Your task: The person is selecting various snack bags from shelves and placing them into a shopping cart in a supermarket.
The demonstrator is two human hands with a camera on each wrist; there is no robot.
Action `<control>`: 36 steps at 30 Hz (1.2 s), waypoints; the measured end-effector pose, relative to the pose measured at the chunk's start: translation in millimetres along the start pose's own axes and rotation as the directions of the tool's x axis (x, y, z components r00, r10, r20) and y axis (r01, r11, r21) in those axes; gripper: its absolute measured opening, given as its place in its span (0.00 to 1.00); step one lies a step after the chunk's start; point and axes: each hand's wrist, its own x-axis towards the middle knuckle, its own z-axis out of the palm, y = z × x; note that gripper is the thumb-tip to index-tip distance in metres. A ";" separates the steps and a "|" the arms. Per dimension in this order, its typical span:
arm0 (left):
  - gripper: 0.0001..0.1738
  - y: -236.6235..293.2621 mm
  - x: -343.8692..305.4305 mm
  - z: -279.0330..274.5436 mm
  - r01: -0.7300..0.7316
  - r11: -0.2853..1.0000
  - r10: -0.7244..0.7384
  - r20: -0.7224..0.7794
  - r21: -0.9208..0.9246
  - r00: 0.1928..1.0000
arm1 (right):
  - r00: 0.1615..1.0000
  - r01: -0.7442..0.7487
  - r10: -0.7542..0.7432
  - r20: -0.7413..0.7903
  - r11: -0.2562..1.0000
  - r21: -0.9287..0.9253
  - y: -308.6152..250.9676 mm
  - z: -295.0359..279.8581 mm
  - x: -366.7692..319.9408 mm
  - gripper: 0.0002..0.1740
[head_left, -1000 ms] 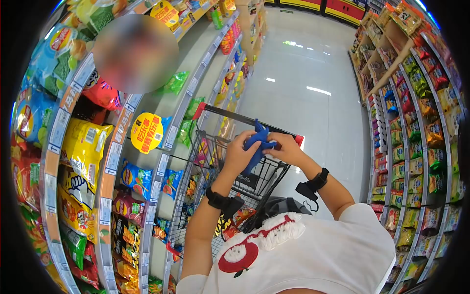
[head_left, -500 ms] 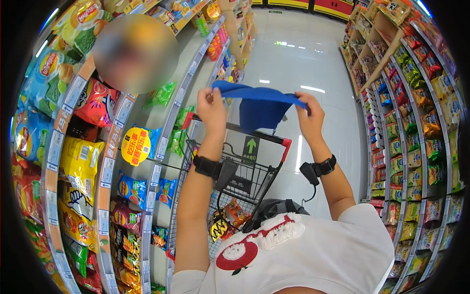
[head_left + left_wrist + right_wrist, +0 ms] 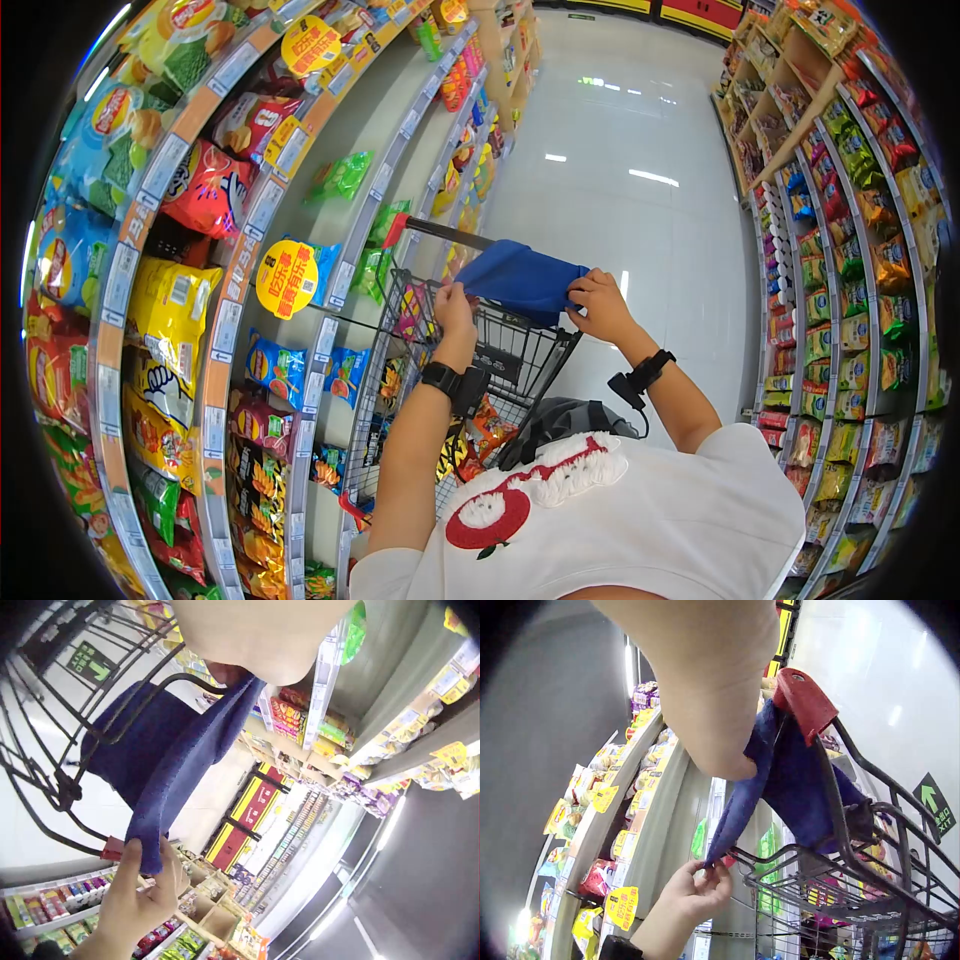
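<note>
A dark blue cloth lies across the black handle of a shopping cart, stretched between both hands. My left hand pinches its left end between thumb and fingers. At the opposite end, my right hand grips the corner close by the handle's right side. The left wrist view shows the right hand pinching a folded edge of the cloth. In the right wrist view, the left hand holds the narrow tip, while the cloth hangs down beside the red handle end.
Inside the wire cart lie snack bags. A shelf of chip bags with a round yellow sign stands close on the left. Snack shelves line the right side, with a shiny tiled floor between.
The cloth was bunched between the hands, then was spread wide and held up above the cart. Now both hands are lower and nearer together, with the cloth over the handle.
</note>
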 end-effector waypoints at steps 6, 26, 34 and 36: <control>0.03 -10.4 -4.0 -34.7 0.121 0.992 -0.120 0.045 -0.026 0.992 | 0.980 0.141 -0.127 0.155 0.986 -0.085 -8.9 9.4 6.5 0.09; 0.09 64.0 -27.4 -172.4 -0.104 0.989 0.096 0.078 0.102 0.992 | 0.857 0.249 -0.303 0.416 0.951 0.181 -110.6 50.1 106.8 0.12; 0.20 294.9 -136.4 -235.7 -0.544 0.136 0.986 -0.057 0.828 0.159 | 0.763 0.535 -0.645 -0.040 0.595 0.600 -293.8 14.4 253.4 0.16; 0.23 318.4 -135.4 -253.4 -0.462 0.031 0.996 0.010 0.887 0.088 | 0.754 0.582 -0.638 -0.155 0.538 0.610 -325.1 31.4 287.8 0.19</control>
